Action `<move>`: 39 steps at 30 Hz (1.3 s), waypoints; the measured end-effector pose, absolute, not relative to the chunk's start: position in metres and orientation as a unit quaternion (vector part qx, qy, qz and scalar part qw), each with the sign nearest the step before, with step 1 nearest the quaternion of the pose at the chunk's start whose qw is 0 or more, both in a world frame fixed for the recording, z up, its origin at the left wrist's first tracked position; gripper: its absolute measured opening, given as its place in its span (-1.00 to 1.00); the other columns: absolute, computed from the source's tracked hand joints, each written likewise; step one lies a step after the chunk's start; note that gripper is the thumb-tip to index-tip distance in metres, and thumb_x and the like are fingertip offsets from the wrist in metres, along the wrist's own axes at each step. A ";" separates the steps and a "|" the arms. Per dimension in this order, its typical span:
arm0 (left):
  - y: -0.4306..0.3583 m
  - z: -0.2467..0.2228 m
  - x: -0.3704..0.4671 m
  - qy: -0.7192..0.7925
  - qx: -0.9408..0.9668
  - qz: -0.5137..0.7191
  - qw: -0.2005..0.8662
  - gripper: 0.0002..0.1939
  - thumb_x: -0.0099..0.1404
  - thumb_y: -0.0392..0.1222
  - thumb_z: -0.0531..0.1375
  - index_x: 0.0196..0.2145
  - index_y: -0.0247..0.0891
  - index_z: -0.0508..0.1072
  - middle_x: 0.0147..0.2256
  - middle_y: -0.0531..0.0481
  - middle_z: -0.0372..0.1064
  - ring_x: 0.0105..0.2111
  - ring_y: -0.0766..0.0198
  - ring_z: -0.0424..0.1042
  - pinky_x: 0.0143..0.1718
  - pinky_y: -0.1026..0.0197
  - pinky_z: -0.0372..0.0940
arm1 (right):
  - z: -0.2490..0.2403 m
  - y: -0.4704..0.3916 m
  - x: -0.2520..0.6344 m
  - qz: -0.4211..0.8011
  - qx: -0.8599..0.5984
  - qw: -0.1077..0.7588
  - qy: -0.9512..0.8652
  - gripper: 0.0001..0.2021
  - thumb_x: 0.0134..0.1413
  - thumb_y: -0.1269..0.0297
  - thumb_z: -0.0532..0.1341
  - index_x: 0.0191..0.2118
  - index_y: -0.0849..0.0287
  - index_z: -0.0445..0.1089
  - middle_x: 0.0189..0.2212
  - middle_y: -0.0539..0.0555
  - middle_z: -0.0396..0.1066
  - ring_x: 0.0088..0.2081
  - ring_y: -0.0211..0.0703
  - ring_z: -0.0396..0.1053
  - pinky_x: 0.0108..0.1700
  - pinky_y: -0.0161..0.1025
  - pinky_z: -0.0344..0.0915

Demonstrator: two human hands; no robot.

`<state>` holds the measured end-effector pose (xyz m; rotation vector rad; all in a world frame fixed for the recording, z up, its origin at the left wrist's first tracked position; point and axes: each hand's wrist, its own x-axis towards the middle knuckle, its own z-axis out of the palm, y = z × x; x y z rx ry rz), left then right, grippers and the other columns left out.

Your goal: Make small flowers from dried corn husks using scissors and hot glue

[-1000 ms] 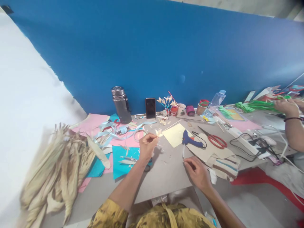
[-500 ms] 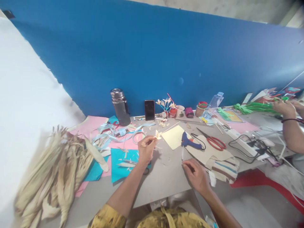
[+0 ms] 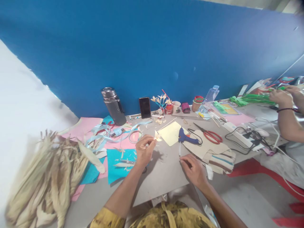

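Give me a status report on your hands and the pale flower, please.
Left hand pinching pale flower. Right hand at whitish stick by blue glue gun, grip unclear. Yellow sheet just right of flower.

Both our forearms (image 3: 125, 190) reach forward. Our left hand (image 3: 145, 149), farther ahead, pinches thumb against forefinger; our right hand (image 3: 193, 169), nearer our body, curls inward, fingertips drawn together.

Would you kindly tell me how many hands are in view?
4: the wearer's left hand, pinching a pale flower; the right hand, near the blue glue gun; and, at far right, a co-worker's nearer hand and partly hidden farther hand.
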<state>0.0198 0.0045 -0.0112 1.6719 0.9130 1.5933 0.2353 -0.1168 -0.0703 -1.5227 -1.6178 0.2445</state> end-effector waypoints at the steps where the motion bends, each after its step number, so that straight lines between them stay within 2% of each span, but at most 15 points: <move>1: 0.003 -0.009 0.020 0.345 0.649 0.605 0.306 -0.83 0.20 -0.19 0.28 -0.54 -0.23 0.50 -0.47 -0.01 0.41 -0.44 0.29 0.36 -0.40 0.25 0.28 | -0.070 -0.117 0.235 0.098 -0.614 0.437 -0.650 -0.85 0.27 0.29 0.14 -0.29 0.13 0.44 -0.38 0.10 0.47 -0.37 -0.12 0.43 -0.30 -0.23 0.33; 13: 0.001 -0.009 0.016 0.348 0.683 0.593 0.246 -0.80 0.26 -0.19 0.23 -0.52 -0.20 0.48 -0.44 -0.01 0.43 -0.39 0.23 0.40 -0.28 0.18 0.29 | -0.067 -0.118 0.234 0.101 -0.612 0.439 -0.651 -0.84 0.26 0.31 0.12 -0.28 0.12 0.45 -0.39 0.09 0.48 -0.38 -0.12 0.43 -0.31 -0.23 0.33; 20: 0.003 -0.014 0.015 0.357 0.672 0.601 0.246 -0.82 0.26 -0.21 0.24 -0.50 -0.22 0.47 -0.41 -0.02 0.43 -0.38 0.25 0.37 -0.32 0.21 0.27 | -0.068 -0.116 0.234 0.095 -0.609 0.436 -0.656 -0.85 0.25 0.34 0.13 -0.29 0.12 0.44 -0.40 0.08 0.47 -0.40 -0.13 0.43 -0.34 -0.24 0.32; 26: 0.006 -0.018 0.015 0.365 0.643 0.607 0.290 -0.84 0.21 -0.17 0.28 -0.51 -0.22 0.48 -0.39 -0.04 0.44 -0.37 0.23 0.38 -0.38 0.23 0.27 | -0.067 -0.117 0.232 0.097 -0.610 0.438 -0.653 -0.85 0.25 0.34 0.13 -0.28 0.12 0.45 -0.40 0.09 0.48 -0.40 -0.12 0.44 -0.34 -0.23 0.33; 29: 0.010 -0.021 0.015 0.374 0.611 0.606 0.347 -0.84 0.15 -0.13 0.31 -0.50 -0.23 0.50 -0.38 -0.03 0.45 -0.47 0.30 0.34 -0.47 0.25 0.25 | -0.068 -0.117 0.232 0.095 -0.612 0.438 -0.652 -0.84 0.26 0.32 0.13 -0.28 0.11 0.46 -0.39 0.09 0.49 -0.39 -0.12 0.45 -0.32 -0.23 0.35; 32: 0.016 -0.023 0.017 0.384 0.560 0.588 0.439 -0.81 0.10 -0.08 0.36 -0.50 -0.24 0.52 -0.49 0.04 0.40 -0.61 0.40 0.22 -0.56 0.28 0.18 | -0.072 -0.116 0.234 0.091 -0.612 0.437 -0.652 -0.83 0.27 0.30 0.11 -0.27 0.11 0.46 -0.37 0.11 0.50 -0.37 -0.11 0.45 -0.29 -0.22 0.36; 34: 0.021 -0.024 0.018 0.397 0.527 0.578 0.480 -0.77 0.07 -0.06 0.37 -0.54 -0.26 0.51 -0.60 0.09 0.32 -0.64 0.41 0.19 -0.57 0.29 0.16 | -0.075 -0.115 0.235 0.087 -0.612 0.436 -0.654 -0.82 0.28 0.29 0.10 -0.25 0.12 0.46 -0.36 0.12 0.50 -0.34 -0.10 0.46 -0.27 -0.21 0.37; 39: 0.025 -0.023 0.018 0.418 0.505 0.569 0.496 -0.78 0.03 -0.07 0.39 -0.52 -0.29 0.54 -0.67 0.13 0.27 -0.65 0.43 0.18 -0.55 0.31 0.16 | -0.077 -0.115 0.235 0.091 -0.612 0.441 -0.650 -0.78 0.32 0.26 0.07 -0.21 0.13 0.46 -0.35 0.13 0.50 -0.31 -0.08 0.48 -0.24 -0.20 0.36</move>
